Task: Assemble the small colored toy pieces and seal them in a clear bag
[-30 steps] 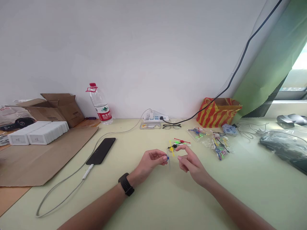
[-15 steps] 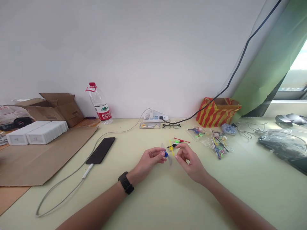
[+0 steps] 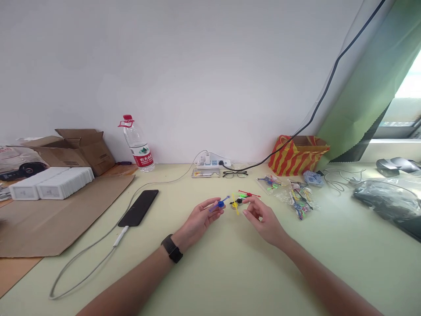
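My left hand (image 3: 199,219) holds a small blue plastic spinner (image 3: 221,204) with a long arrow-like bar, between the fingers and the thumb. Its bar slants up to the right. My right hand (image 3: 265,220) hovers close by with bent fingers, thumb and forefinger apart, and nothing shows between them. Just beyond its fingertips lie a yellow spinner (image 3: 234,205), a black spinner (image 3: 239,201) and a red arrow-shaped piece (image 3: 250,194) with some green beside it. The right fingers partly hide the black one.
Plastic packets of coloured parts (image 3: 300,199) lie to the right, before a striped bag (image 3: 294,158). A phone (image 3: 138,208) on a cable, cardboard (image 3: 82,210) and white stacked pieces (image 3: 62,182) are at left. Glasses (image 3: 234,174), a power strip (image 3: 213,162) and a bottle (image 3: 140,147) stand behind.
The blue spinner's bar, blurred before, now shows sharply. My left hand has shifted slightly left with it and its fingers have opened out a little. My right hand has barely moved.
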A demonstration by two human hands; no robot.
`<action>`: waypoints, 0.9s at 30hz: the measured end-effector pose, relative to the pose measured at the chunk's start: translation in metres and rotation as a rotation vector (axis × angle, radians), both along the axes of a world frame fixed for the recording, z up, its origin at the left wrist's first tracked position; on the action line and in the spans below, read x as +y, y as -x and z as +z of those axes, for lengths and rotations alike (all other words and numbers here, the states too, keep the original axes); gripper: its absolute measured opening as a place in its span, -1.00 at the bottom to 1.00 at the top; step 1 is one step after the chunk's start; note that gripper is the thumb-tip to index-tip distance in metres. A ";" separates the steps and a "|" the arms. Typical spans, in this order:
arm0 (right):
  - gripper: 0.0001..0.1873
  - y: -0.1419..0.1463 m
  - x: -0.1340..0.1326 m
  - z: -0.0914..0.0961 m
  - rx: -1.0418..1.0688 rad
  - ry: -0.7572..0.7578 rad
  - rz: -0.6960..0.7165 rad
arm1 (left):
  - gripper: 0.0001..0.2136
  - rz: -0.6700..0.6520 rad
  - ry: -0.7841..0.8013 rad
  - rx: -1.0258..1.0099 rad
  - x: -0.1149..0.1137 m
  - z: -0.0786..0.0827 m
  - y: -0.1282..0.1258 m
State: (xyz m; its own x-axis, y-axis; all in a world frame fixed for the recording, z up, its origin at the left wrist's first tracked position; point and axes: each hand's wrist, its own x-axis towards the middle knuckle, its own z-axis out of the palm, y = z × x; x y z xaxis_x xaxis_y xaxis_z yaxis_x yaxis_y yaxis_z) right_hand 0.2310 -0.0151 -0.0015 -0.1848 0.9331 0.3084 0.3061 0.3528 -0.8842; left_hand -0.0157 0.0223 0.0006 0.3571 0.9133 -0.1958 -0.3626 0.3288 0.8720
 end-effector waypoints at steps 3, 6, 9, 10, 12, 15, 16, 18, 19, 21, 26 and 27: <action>-0.72 -0.001 0.001 -0.002 -0.022 0.001 0.011 | -0.79 0.013 0.001 -0.008 -0.001 0.003 -0.001; -0.73 -0.001 0.002 -0.004 -0.044 -0.001 0.018 | -0.83 0.007 -0.003 -0.012 -0.002 0.006 -0.001; -0.76 -0.003 0.003 -0.007 -0.100 -0.023 -0.004 | -0.86 0.019 0.002 -0.027 -0.001 0.008 -0.002; -0.77 -0.004 0.004 -0.008 -0.137 -0.043 -0.023 | -0.87 0.019 0.000 -0.033 -0.001 0.008 -0.002; -0.80 -0.006 0.006 -0.011 -0.227 -0.116 -0.078 | -0.83 0.010 -0.015 -0.026 -0.001 0.007 -0.001; -0.80 -0.012 0.013 -0.017 -0.332 -0.245 -0.186 | -0.76 0.015 -0.068 0.061 -0.001 0.003 -0.001; -0.78 -0.015 0.017 -0.019 -0.351 -0.269 -0.225 | -0.73 0.020 -0.091 0.100 -0.002 0.002 -0.001; -0.71 -0.021 0.025 -0.024 -0.381 -0.274 -0.307 | -0.66 0.019 -0.139 0.173 -0.002 0.000 -0.002; -0.66 -0.024 0.029 -0.027 -0.392 -0.260 -0.345 | -0.63 0.012 -0.166 0.207 -0.002 -0.001 -0.002; -0.56 -0.030 0.037 -0.034 -0.405 -0.214 -0.397 | -0.58 0.006 -0.226 0.265 -0.001 -0.001 -0.001; -0.42 -0.037 0.048 -0.048 -0.411 -0.096 -0.369 | -0.62 0.026 -0.344 0.329 0.003 0.005 0.005; -0.41 -0.037 0.049 -0.049 -0.415 -0.089 -0.355 | -0.62 0.026 -0.356 0.335 0.003 0.007 0.006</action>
State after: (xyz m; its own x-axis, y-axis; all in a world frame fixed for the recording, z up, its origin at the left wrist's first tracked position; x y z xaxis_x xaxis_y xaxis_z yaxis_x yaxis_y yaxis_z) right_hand 0.2681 0.0338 -0.0506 0.0134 0.9339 0.3572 0.7366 0.2324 -0.6352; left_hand -0.0216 0.0257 0.0076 0.3045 0.9520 0.0301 -0.0465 -0.0167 0.9988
